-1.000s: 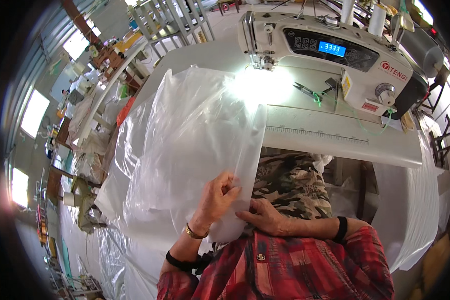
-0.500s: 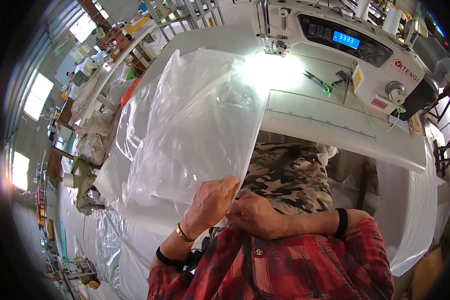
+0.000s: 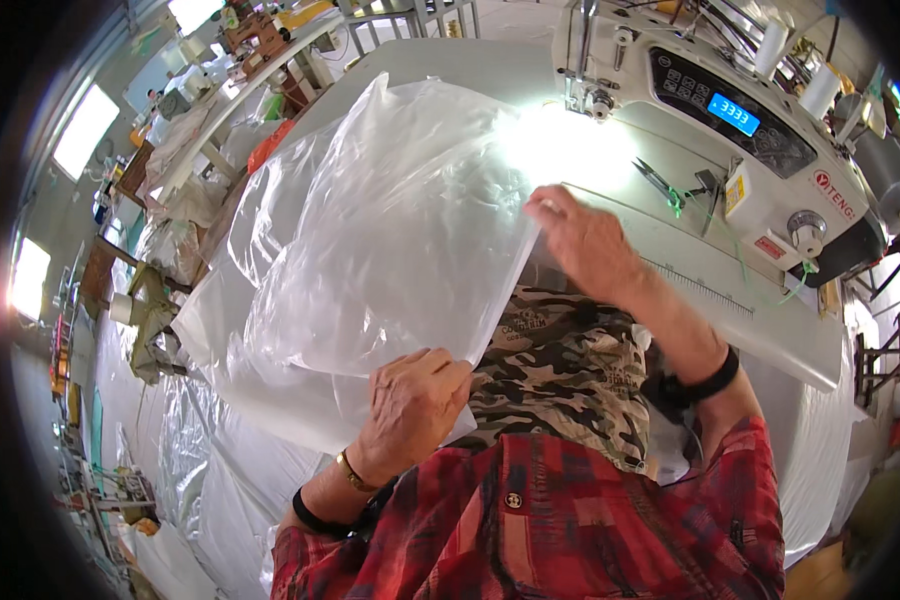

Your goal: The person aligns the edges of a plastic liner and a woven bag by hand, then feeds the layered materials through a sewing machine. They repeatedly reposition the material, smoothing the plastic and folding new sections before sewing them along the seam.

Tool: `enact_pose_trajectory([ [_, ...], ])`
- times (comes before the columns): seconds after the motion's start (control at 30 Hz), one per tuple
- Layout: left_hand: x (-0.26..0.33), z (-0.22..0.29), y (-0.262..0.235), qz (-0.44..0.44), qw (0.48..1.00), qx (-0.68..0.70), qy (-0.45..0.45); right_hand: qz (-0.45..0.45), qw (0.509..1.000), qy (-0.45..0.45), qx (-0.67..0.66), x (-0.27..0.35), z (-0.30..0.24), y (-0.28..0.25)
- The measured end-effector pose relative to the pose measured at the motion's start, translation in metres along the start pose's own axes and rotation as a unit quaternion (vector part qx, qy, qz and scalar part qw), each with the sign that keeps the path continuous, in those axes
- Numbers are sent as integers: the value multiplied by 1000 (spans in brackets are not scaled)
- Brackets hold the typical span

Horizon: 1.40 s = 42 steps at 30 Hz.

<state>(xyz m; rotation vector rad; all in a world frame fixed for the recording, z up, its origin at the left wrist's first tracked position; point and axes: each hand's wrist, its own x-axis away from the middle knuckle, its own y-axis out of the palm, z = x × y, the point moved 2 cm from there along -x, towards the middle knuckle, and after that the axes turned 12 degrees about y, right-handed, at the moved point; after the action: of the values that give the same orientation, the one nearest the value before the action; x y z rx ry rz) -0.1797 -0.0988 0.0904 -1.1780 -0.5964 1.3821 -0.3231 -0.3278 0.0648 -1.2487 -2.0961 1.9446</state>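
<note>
A large sheet of clear plastic film (image 3: pixel 370 240) is spread over the left part of the sewing table and hangs over its front edge toward my lap. My left hand (image 3: pixel 415 405) is closed on the film's right edge near my body. Farther up that same edge, my right hand (image 3: pixel 578 235) pinches the film near its corner, just in front of the machine's bright lamp. Between the two hands the edge runs fairly straight. Beyond my right hand stands a white sewing machine (image 3: pixel 760 110); glare hides its needle area.
Small black snips (image 3: pixel 660 185) with green thread lie on the table right of the lamp glare. A ruler scale (image 3: pixel 700 285) runs along the table's front. White plastic sheeting (image 3: pixel 235 480) covers the area at lower left. A cluttered bench (image 3: pixel 240 90) stands at far left.
My right hand has moved from beside my left hand up along the film's edge toward the machine. My left hand keeps its hold. The whole view has shifted slightly.
</note>
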Motion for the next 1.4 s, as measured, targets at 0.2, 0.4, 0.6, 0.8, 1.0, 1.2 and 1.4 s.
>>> enact_pose_trajectory([
  [0.2, 1, 13, -3, -5, 996, -71, 53, -69, 997, 17, -9, -48, 54, 17],
  [0.4, 18, 12, 6, 15, 999, 31, 15, -75, 996, 27, -40, -59, 60, 25],
  [0.6, 28, 0, 23, -37, 993, 98, -46, -55, 997, 51, -20, -58, 54, 32],
  [0.8, 19, -16, 41, 7, 988, 150, -25, 12, 986, 122, 113, -53, 54, 31],
  [1.0, 0, -27, 58, -3, 993, 115, 2, -17, 981, 148, 127, -53, 53, 30],
  [1.2, -24, -41, 57, -16, 995, 92, 36, -56, 978, 160, 122, -48, 54, 27],
  [1.4, -69, -58, 53, -4, 996, 67, 52, -71, 981, 154, 92, -46, 54, 26],
])
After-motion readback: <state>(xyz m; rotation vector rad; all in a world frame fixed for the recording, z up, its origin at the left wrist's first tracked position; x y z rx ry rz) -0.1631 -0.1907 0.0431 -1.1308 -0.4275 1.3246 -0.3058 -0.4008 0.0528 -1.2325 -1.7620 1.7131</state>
